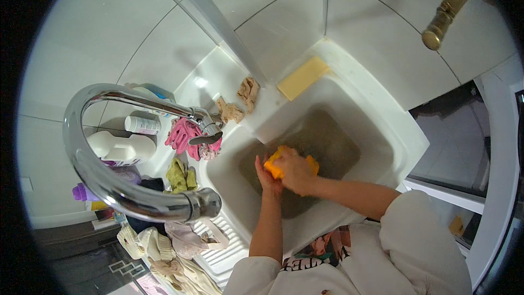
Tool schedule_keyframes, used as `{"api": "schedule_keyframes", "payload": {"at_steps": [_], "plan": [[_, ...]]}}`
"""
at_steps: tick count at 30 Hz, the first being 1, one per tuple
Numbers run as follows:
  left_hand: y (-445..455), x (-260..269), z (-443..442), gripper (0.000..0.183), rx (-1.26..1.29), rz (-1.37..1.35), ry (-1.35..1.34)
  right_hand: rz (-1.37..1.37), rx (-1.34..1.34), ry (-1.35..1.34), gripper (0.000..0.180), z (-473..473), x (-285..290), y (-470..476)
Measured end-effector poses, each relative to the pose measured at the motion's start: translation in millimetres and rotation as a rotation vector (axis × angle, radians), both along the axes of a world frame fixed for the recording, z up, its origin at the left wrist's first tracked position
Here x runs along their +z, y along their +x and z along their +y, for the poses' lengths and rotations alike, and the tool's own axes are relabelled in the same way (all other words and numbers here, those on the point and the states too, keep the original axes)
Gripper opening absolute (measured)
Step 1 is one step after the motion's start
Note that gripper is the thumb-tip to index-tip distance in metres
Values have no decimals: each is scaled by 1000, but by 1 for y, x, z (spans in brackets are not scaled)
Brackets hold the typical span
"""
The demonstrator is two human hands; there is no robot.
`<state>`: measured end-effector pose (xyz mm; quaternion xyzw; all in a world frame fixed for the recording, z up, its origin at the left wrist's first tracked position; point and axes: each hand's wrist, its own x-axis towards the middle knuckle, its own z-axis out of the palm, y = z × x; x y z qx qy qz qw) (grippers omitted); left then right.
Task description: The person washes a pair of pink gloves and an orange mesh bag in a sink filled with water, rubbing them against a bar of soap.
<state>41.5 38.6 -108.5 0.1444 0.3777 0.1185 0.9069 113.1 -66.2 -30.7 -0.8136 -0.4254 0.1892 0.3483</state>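
Observation:
An orange cloth (276,166) is bunched between my two hands, low inside a white laundry sink (380,131). My right hand (295,171) presses over it with bent fingers, and a part of the cloth shows beyond the knuckles. Beneath and beside it, my left hand (268,177) cups the near side of the bundle, palm up. Murky grey-brown water (327,143) covers the sink's bottom around the hands. What the fingers of my right hand do under the cloth is hidden.
A chrome faucet (110,196) arches at the left. Near its base lie pink rubber gloves (184,135), tan cloths (247,92) and a green cloth (180,176). White bottles (123,147) stand behind. Pale garments (155,241) lie near the ribbed washboard (217,260). A yellow bar (303,78) rests on the rim.

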Motion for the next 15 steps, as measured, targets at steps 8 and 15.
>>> {"api": "schedule_keyframes", "payload": {"at_steps": [8, 15], "plan": [[-13, 64, -44, 55, -26, -142, 2, -388, 133, 296, 28, -7, 46, -38], [-2, 72, -28, 50, -134, -99, 248, -450, 112, 416, 28, 3, 54, -16]]}}
